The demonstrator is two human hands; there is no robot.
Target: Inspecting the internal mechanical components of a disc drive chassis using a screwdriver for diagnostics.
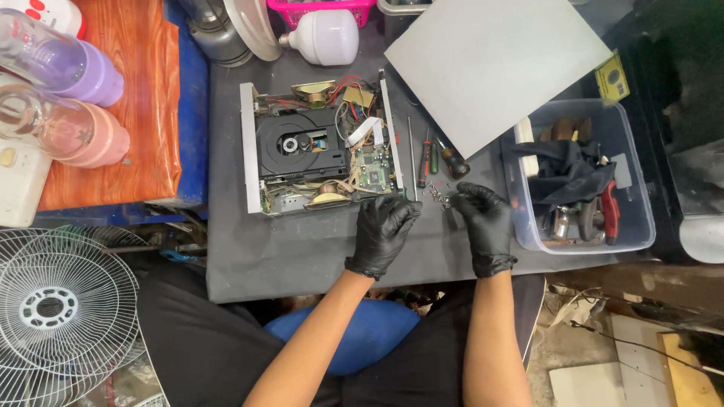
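An opened disc player (320,147) lies on the dark grey table (302,256), its black disc drive, green circuit board and wires exposed. My left hand (383,234), in a black glove, rests with curled fingers at the player's near right corner. My right hand (483,222), also gloved, pinches at a small pile of screws (436,193) just right of the player. Whether a screw is between the fingertips is too small to tell. Two screwdrivers (441,160) and a thin metal rod (412,154) lie beside the screws.
The player's grey metal cover (490,64) lies at the back right. A clear plastic bin (626,226) with tools and black cloth stands right. A white bulb (324,36), two plastic bottles (60,98) on an orange board, and a white fan guard (56,309) lie left.
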